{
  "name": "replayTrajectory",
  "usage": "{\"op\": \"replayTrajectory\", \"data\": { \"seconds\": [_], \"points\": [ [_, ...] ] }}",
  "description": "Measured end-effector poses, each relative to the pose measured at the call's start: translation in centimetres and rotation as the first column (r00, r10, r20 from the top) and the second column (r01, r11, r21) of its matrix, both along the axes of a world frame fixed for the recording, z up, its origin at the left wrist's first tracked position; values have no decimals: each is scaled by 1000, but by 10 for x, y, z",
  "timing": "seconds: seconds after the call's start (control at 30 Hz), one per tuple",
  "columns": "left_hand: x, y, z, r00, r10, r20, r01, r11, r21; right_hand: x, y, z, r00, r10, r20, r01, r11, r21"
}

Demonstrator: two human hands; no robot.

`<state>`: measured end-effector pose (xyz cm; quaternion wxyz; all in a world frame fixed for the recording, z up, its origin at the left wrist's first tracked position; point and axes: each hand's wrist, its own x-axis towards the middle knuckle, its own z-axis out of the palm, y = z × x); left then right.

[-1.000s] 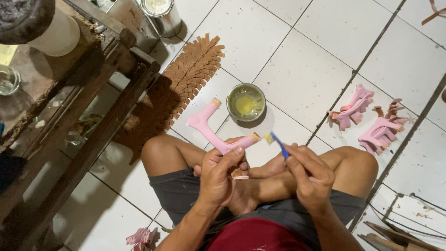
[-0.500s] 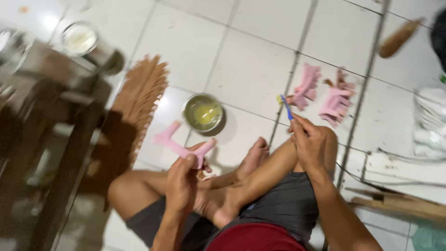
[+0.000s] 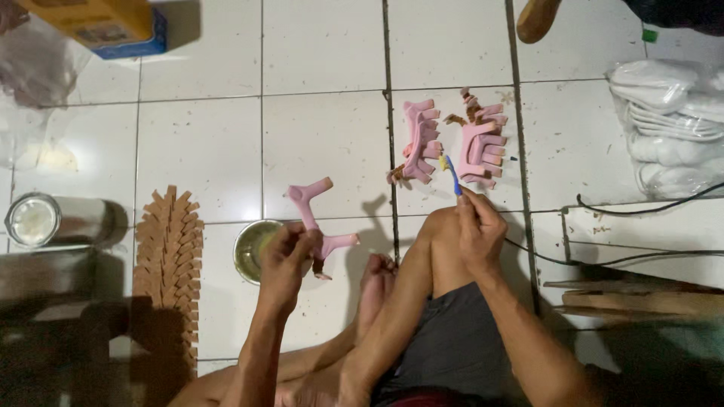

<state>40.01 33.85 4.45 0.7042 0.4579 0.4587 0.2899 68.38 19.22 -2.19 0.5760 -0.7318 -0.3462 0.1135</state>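
White floor tiles (image 3: 324,143) lie open ahead. A pink forked piece (image 3: 311,215) is gripped by the closed left hand (image 3: 285,256), beside a small bowl (image 3: 253,249). A blue brush (image 3: 451,175) is pinched in the right hand (image 3: 477,230), near stacked pink pieces (image 3: 452,142).

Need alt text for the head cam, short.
Seated on a white tiled floor, a person's left hand holds a pink forked piece while the right hand holds a small blue brush. Nearby sit a metal bowl and stacked pink pieces.
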Motion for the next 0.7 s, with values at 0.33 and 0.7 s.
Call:
{"op": "replayTrajectory", "data": {
  "seconds": [0.33, 0.7],
  "points": [
    [158, 86, -58, 949, -314, -37, 314, 949, -1, 14, -3, -41, 930, -105, -353, 109, 994, -9],
    [238, 129, -128, 894, -446, -44, 442, 894, -67, 16, 5, -52, 969, -68, -237, 51, 996, -75]
  ]
}}
